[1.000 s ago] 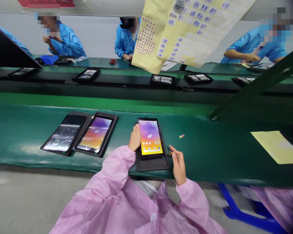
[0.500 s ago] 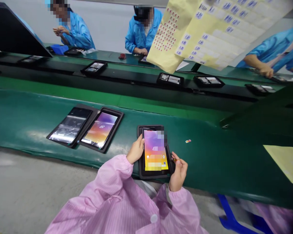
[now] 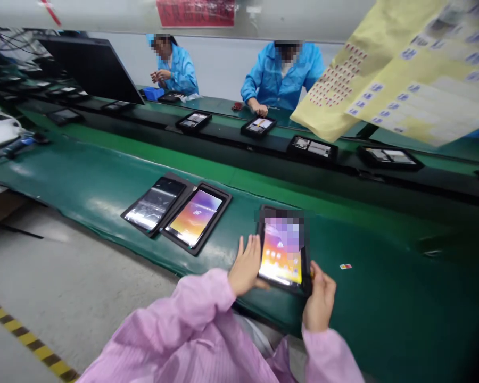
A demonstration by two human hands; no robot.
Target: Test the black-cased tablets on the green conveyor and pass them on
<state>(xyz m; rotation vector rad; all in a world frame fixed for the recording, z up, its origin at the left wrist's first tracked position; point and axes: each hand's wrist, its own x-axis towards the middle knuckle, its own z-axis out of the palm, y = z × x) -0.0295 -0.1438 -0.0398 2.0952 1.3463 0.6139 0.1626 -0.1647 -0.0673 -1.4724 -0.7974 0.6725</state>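
Holding a lit tablet (image 3: 281, 255) at lower centre of the head view, above the glossy green bench mat (image 3: 104, 181).
The left hand (image 3: 245, 266) clasps its left edge with fingers flat, and the right hand (image 3: 319, 298) is curled tight on the lower right corner. The tablet is a flat black rectangle with orange-purple glass. Two trayed tablets (image 3: 197, 217) lie to the left.

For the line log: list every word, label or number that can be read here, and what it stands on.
No text reads clearly.
red banner on the wall: print too blurred.
yellow label sheets overhead: stickers too small and blurred.
held tablet: screen partly pixelated, unreadable.
second lit tablet: white logo, no legible letters.
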